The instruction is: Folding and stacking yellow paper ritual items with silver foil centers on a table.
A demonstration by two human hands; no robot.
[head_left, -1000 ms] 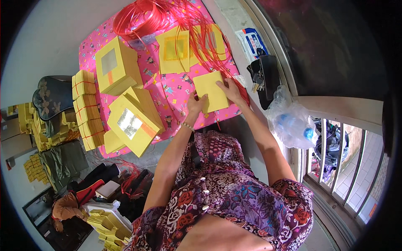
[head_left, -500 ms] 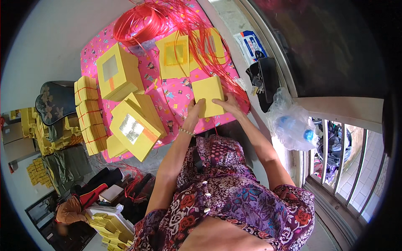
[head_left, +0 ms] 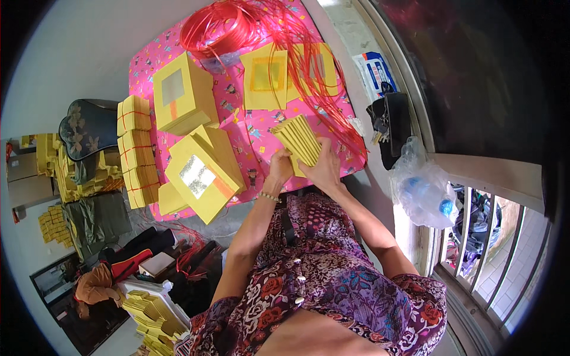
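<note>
Near the front edge of the table (head_left: 273,126), I hold a stack of folded yellow papers (head_left: 297,137) turned up so that its layered folds show. My left hand (head_left: 281,167) is closed on its lower left side, and my right hand (head_left: 324,167) wraps round its right side. Beyond my hands lie flat yellow papers (head_left: 256,99) with a window-like panel, partly under loose red plastic strands (head_left: 297,56). To the left stands a tall pile of yellow papers (head_left: 199,98) with a silvery panel on top; a second, skewed pile (head_left: 217,193) is nearer to me.
Yellow bundles tied with red strands (head_left: 139,159) line the table's left edge. A red strand coil (head_left: 217,29) sits at the back. On the right ledge are a blue-and-white packet (head_left: 375,72), keys (head_left: 379,136) and a clear plastic bag (head_left: 420,199). A dark chair back (head_left: 86,132) stands left.
The stack has been tipped from lying flat-faced to showing its folded edges. My right hand has come round its side. The whole view has shifted slightly.
</note>
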